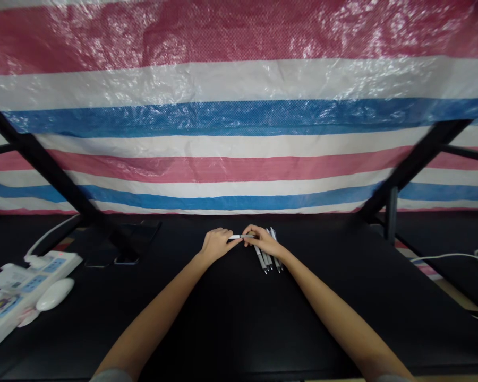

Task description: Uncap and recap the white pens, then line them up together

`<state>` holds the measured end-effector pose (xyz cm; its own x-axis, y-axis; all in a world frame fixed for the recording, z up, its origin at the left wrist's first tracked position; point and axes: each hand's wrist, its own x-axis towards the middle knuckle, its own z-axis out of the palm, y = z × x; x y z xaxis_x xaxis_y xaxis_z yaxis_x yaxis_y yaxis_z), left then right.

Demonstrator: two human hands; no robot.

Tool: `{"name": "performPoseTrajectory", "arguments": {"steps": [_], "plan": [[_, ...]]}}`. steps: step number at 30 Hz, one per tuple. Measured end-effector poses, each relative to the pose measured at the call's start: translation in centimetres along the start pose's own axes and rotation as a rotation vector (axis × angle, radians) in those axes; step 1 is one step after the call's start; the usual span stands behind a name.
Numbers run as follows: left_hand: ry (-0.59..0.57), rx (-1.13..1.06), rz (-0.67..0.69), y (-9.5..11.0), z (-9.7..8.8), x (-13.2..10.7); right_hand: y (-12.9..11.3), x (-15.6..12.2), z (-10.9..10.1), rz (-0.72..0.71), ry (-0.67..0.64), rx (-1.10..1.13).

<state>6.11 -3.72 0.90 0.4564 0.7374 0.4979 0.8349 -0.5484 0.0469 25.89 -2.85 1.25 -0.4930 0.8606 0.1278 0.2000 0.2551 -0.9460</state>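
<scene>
A white and grey pen [235,236] lies level between my two hands, above the black table. My left hand [216,245] has its fingers closed on the white end. The fingers of my right hand [262,240] pinch the grey end, so part of the pen is covered. Just under and beside my right hand, several white and grey pens [259,259] lie side by side on the table, their tips toward me. My right hand hides the middle of that group.
On the left lie a white power strip [66,258] with plugs and a white computer mouse [56,294]. Dark phones [126,259] rest by the left black post [59,164]. Another black post [418,159] slants at right. A striped sheet [239,170] hangs behind the black table [231,329].
</scene>
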Motion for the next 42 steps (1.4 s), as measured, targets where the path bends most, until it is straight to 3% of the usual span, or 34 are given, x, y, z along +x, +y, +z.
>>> {"name": "performPoseTrajectory", "arguments": {"steps": [9, 15, 23, 29, 35, 42], "plan": [[0.013, 0.017, 0.058, 0.02, 0.15, -0.06, 0.33, 0.16, -0.27, -0.031, -0.041, -0.183], [0.002, 0.005, 0.011, 0.02, 0.00, 0.07, 0.37, 0.19, 0.05, -0.023, 0.024, -0.078], [0.009, -0.012, 0.045, -0.08, 0.25, -0.03, 0.16, 0.26, -0.22, -0.043, -0.019, -0.213], [0.000, 0.007, 0.055, -0.12, 0.22, -0.02, -0.13, 0.13, 0.01, -0.033, 0.004, -0.106], [0.006, -0.009, 0.053, -0.08, 0.24, 0.01, 0.02, 0.25, -0.14, -0.042, -0.032, -0.215], [-0.007, -0.005, 0.058, -0.13, 0.32, -0.01, -0.18, 0.12, -0.12, -0.045, -0.036, -0.154]]}}
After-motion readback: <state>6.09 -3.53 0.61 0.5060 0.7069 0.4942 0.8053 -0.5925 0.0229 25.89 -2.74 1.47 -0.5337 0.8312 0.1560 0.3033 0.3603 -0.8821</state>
